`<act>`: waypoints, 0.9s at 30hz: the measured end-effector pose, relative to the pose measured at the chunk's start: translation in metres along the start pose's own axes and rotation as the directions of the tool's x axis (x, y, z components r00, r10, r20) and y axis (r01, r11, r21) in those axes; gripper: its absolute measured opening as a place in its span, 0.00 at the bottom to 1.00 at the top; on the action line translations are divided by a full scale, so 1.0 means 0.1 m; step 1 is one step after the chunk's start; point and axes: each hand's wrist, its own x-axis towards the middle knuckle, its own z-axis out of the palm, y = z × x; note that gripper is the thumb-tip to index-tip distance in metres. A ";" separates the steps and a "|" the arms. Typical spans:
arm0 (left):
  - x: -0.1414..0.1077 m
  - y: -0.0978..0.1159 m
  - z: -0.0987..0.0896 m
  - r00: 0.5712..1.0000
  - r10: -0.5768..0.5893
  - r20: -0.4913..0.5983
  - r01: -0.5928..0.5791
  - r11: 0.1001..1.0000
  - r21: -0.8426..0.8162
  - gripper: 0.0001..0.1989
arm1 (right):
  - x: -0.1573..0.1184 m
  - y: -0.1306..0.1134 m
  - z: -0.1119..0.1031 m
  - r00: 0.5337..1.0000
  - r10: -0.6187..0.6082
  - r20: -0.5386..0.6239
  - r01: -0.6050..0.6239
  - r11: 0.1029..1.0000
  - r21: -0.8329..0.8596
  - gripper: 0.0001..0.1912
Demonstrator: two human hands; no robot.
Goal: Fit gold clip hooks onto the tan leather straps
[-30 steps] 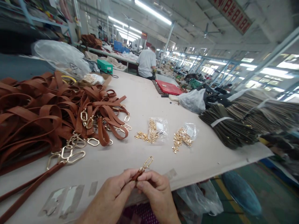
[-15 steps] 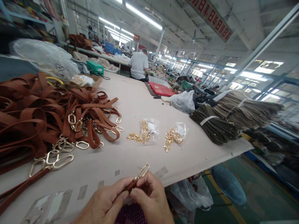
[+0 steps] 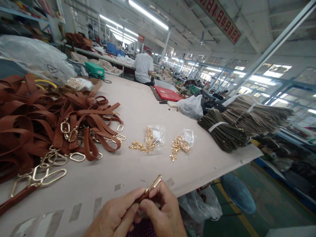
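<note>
Near the table's front edge, both hands pinch the end of a brown strap [image 3: 143, 196] that carries a gold oval ring clasp [image 3: 156, 182]. My left hand [image 3: 117, 210] grips the strap from the left with thumb and fingers closed. My right hand [image 3: 164, 207] is closed on the same end, its index finger against the ring's base. The rest of this strap is hidden by the hands. Beyond them lie two clear plastic bags with small gold hardware spilling out, a left bag [image 3: 158, 138] and a right bag [image 3: 188, 137].
A heap of brown straps [image 3: 32, 121] with gold rings covers the table's left side. Bundled dark strips [image 3: 223, 131] lie at the right edge. A red folder [image 3: 168, 93] and a green box [image 3: 94, 69] are farther back. A blue stool [image 3: 238, 192] stands below, right. A person [image 3: 144, 67] sits beyond.
The gold ring has turned to a more edge-on angle between my fingers. Both hands still hold the strap end. The whole view has shifted slightly, with the table things moving left.
</note>
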 end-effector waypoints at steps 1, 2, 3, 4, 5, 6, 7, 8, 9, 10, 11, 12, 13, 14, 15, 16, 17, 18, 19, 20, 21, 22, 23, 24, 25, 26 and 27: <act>0.02 -0.02 0.02 0.998 -0.052 -0.022 0.051 0.998 -0.040 0.23 | 0.05 -0.01 -0.11 1.000 -0.016 -0.009 0.016 0.999 -0.029 0.07; 0.03 -0.03 0.03 0.993 -0.106 -0.044 0.102 0.992 -0.073 0.24 | 0.12 -0.01 -0.24 0.998 -0.049 -0.047 0.044 0.994 -0.101 0.07; 0.05 -0.06 0.04 0.986 -0.153 -0.067 0.147 0.985 -0.093 0.26 | 0.21 0.01 -0.39 0.988 -0.110 -0.106 0.082 0.968 -0.238 0.08; 0.07 -0.08 0.04 0.978 -0.191 -0.085 0.183 0.978 -0.096 0.27 | 0.31 0.03 -0.54 0.968 -0.192 -0.162 0.111 0.907 -0.407 0.09; 0.08 -0.10 0.02 0.972 -0.215 -0.098 0.208 0.975 -0.082 0.28 | 0.41 0.07 -0.69 0.941 -0.279 -0.191 0.122 0.806 -0.580 0.10; 0.10 -0.12 0.00 0.966 -0.232 -0.112 0.226 0.972 -0.057 0.29 | 0.52 0.12 -0.83 0.918 -0.351 -0.187 0.118 0.690 -0.714 0.11; 0.11 -0.14 -0.02 0.960 -0.249 -0.129 0.247 0.968 -0.034 0.29 | 0.62 0.16 -0.95 0.906 -0.391 -0.163 0.112 0.592 -0.798 0.12; 0.12 -0.16 -0.05 0.950 -0.272 -0.152 0.272 0.962 -0.021 0.29 | 0.72 0.21 -1.04 0.902 -0.409 -0.135 0.110 0.522 -0.846 0.12; 0.13 -0.17 -0.08 0.937 -0.296 -0.184 0.297 0.955 -0.024 0.29 | 0.80 0.25 -1.11 0.905 -0.412 -0.109 0.115 0.482 -0.869 0.13; 0.14 -0.17 -0.10 0.924 -0.321 -0.206 0.319 0.947 -0.044 0.29 | 0.87 0.28 -1.15 0.909 -0.408 -0.086 0.123 0.459 -0.880 0.13; 0.15 -0.17 -0.11 0.913 -0.345 -0.216 0.337 0.938 -0.078 0.29 | 0.93 0.30 -1.18 0.912 -0.406 -0.059 0.133 0.428 -0.894 0.13; 0.16 -0.16 -0.12 0.908 -0.362 -0.211 0.342 0.931 -0.124 0.29 | 0.97 0.31 -1.18 0.914 -0.405 -0.033 0.143 0.398 -0.906 0.14; 0.17 -0.15 -0.11 0.912 -0.359 -0.197 0.329 0.929 -0.172 0.27 | 1.00 0.31 -1.18 0.915 -0.403 -0.011 0.153 0.372 -0.915 0.14; 0.19 -0.14 -0.11 0.923 -0.343 -0.176 0.302 0.927 -0.221 0.24 | 1.02 0.32 -1.17 0.916 -0.402 0.008 0.162 0.350 -0.923 0.14; 0.21 -0.12 -0.09 0.932 -0.327 -0.154 0.279 0.922 -0.268 0.21 | 1.04 0.31 -1.17 0.916 -0.401 0.022 0.168 0.331 -0.928 0.14; 0.23 -0.10 -0.08 0.938 -0.320 -0.130 0.268 0.913 -0.308 0.19 | 1.06 0.31 -1.16 0.915 -0.402 0.033 0.172 0.317 -0.933 0.14; 0.24 -0.08 -0.06 0.940 -0.324 -0.108 0.271 0.901 -0.339 0.18 | 1.07 0.31 -1.16 0.914 -0.403 0.039 0.175 0.307 -0.935 0.13; 0.26 -0.05 -0.05 0.938 -0.337 -0.086 0.286 0.888 -0.360 0.17 | 1.09 0.32 -1.16 0.913 -0.405 0.042 0.176 0.302 -0.937 0.12; 0.27 -0.03 -0.04 0.932 -0.357 -0.065 0.309 0.875 -0.373 0.16 | 1.11 0.32 -1.17 0.912 -0.408 0.040 0.175 0.300 -0.938 0.11; 0.28 -0.01 -0.04 0.927 -0.372 -0.051 0.327 0.866 -0.379 0.15 | 1.13 0.33 -1.18 0.910 -0.413 0.034 0.172 0.302 -0.938 0.11; 0.28 0.01 -0.04 0.925 -0.377 -0.042 0.335 0.863 -0.379 0.14 | 1.15 0.34 -1.19 0.908 -0.419 0.026 0.169 0.307 -0.937 0.11; 0.28 0.02 -0.05 0.926 -0.375 -0.040 0.334 0.865 -0.376 0.13 | 1.16 0.35 -1.21 0.904 -0.426 0.017 0.166 0.314 -0.935 0.11; 0.27 0.04 -0.06 0.928 -0.371 -0.041 0.331 0.869 -0.368 0.13 | 1.17 0.36 -1.22 0.901 -0.433 0.007 0.164 0.326 -0.931 0.11; 0.26 0.05 -0.07 0.929 -0.367 -0.040 0.330 0.874 -0.355 0.13 | 1.17 0.36 -1.22 0.898 -0.439 -0.002 0.164 0.340 -0.926 0.11; 0.25 0.05 -0.08 0.930 -0.364 -0.039 0.331 0.881 -0.337 0.13 | 1.16 0.37 -1.22 0.895 -0.446 -0.011 0.163 0.350 -0.923 0.11; 0.24 0.06 -0.09 0.932 -0.360 -0.045 0.329 0.890 -0.315 0.12 | 1.12 0.36 -1.21 0.892 -0.452 -0.030 0.159 0.374 -0.914 0.10; 0.22 0.06 -0.10 0.934 -0.354 -0.055 0.324 0.900 -0.291 0.12 | 1.06 0.36 -1.17 0.889 -0.453 -0.063 0.155 0.428 -0.890 0.10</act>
